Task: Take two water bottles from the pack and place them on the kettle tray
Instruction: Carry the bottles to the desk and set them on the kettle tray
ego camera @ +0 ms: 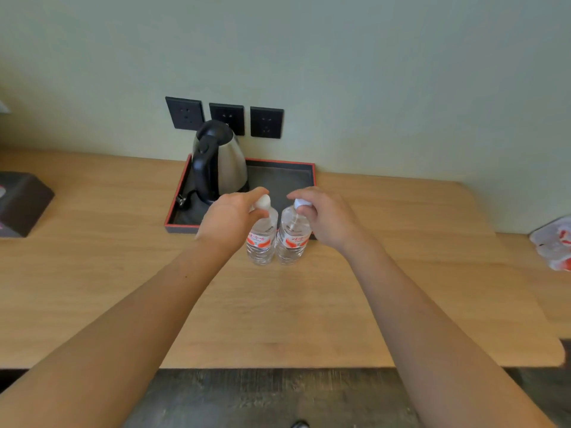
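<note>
Two clear water bottles with red-and-white labels stand side by side and upright, just in front of the tray's near edge. My left hand (230, 219) grips the left bottle (261, 239) at its white cap. My right hand (321, 216) grips the right bottle (292, 237) at its cap. The black tray with a red rim (279, 180) lies against the wall. A steel kettle with a black handle (217, 163) stands on the tray's left half. I cannot tell whether the bottle bottoms touch the wooden counter.
The plastic-wrapped bottle pack (554, 244) lies at the counter's right edge. A dark tissue box (21, 203) sits at the far left. Three black wall sockets (224, 117) are above the tray. The wooden counter (278, 304) stretches toward me.
</note>
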Demonstrator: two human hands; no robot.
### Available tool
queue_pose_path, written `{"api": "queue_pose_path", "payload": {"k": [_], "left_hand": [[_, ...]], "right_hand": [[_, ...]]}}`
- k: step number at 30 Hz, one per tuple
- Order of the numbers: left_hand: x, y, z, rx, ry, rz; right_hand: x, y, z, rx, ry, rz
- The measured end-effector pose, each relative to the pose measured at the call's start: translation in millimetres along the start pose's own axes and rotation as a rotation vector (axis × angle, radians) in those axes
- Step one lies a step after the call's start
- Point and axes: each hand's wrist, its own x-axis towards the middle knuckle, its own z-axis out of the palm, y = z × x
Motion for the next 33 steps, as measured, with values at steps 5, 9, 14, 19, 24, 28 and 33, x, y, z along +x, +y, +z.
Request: {"api": "queue_pose_path", "payload": {"k": [5, 9, 14, 19, 24, 28, 33], "left_hand": [[-4.7, 3.0, 1.1, 0.022, 0.048, -0.022], [-9.3, 0.4, 7.0, 0.011, 0.117, -0.022], [-9.0, -3.8, 11.7, -0.111, 0.114, -0.11], [-23.2, -14.3, 13.3, -0.185, 0.004, -0.239], [-40.2, -22.4, 38.3, -0.313, -0.063, -0.317], [-37.1, -30.5, 64.8, -0.398, -0.047, -0.397], [-25.1, -47.7, 92.7, -0.383, -0.071, -0.442]], "right_hand": [[-3.1, -5.0, 4.2, -0.024, 0.031, 0.018], [-8.5, -7.7, 4.3, 0.022, 0.046, 0.031], [-18.2, -2.5, 7.6, 0.153, -0.008, 0.152], [-38.5, 16.3, 16.9, 0.369, -0.191, 0.255], [-46.1, 36.2, 32.9, 0.56, -0.214, 0.249], [-42.8, 47.6, 46.5, 0.589, -0.095, 0.209], [-31.3, 64.7, 70.8, 0.588, -0.127, 0.211]]}}
